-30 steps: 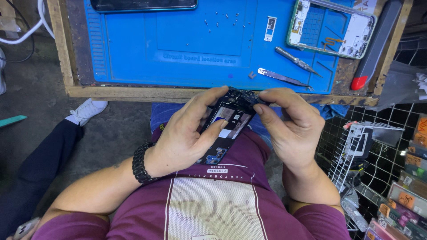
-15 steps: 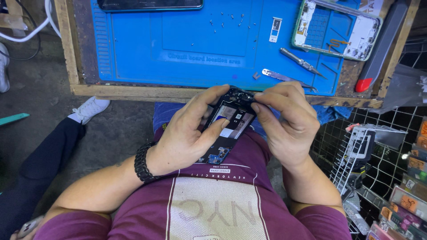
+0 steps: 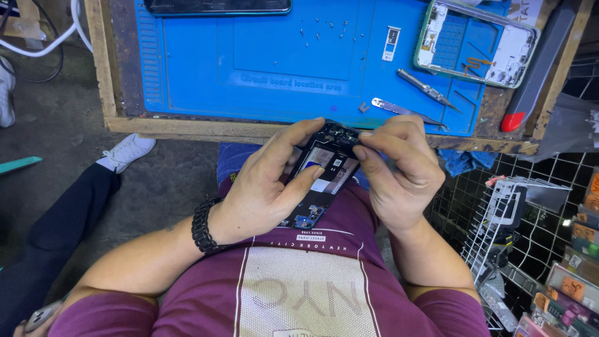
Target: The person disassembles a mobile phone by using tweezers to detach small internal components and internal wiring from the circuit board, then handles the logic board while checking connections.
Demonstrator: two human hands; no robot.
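Note:
An opened black phone body [image 3: 324, 171], its circuit boards and battery exposed, is held over my lap just below the table's front edge. My left hand [image 3: 265, 184] cradles it from the left, thumb across its middle and index finger reaching its top end. My right hand [image 3: 396, 168] pinches the phone's top right corner with thumb and fingertips. A black beaded bracelet [image 3: 203, 226] circles my left wrist.
A blue repair mat [image 3: 262, 56] covers the wooden table [image 3: 118, 122]. On it lie several tiny screws [image 3: 324, 28], a screwdriver [image 3: 427, 89], metal tweezers [image 3: 399, 110], a green-edged phone frame [image 3: 477, 40] and a dark phone [image 3: 215, 6]. Wire racks [image 3: 518, 212] stand right; another person's leg [image 3: 75, 206] is left.
The view has shifted slightly. Both hands keep hold of the phone, with my right fingertips working at its top corner.

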